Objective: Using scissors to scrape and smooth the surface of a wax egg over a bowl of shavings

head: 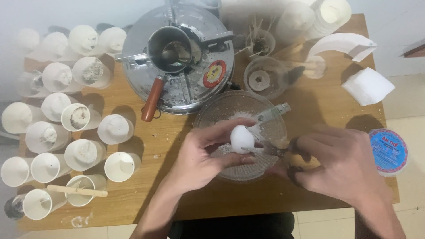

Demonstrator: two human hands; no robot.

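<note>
Left hand [199, 155] pinches a white egg-shaped lump [242, 138] over a clear glass bowl [221, 110], while the right hand [341, 166] grips scissors [276, 152] whose tip touches it. Beyond stands a metal pot [170, 48]; white paper cups [84, 152] crowd the tabletop [318, 106] at left.

Left hand [201, 152] pinches a white egg-shaped lump [242, 138] over the glass bowl [241, 106], fingers wrapped round it. Right hand [343, 163] grips scissors [283, 155], blade tips touching the lump's lower edge. Bowl sits center of the wooden bench [177, 194], white crumbs inside. At 12 o'clock from the bowl: round metal pot w/ a red-handled ladle [170, 62] across it. At 9 o'clock: a crowd of white paper cups [84, 152], a flat stick [77, 190] lying on one. At 3 o'clock: blue-lidded round tub [388, 151] at the bench edge.
</note>
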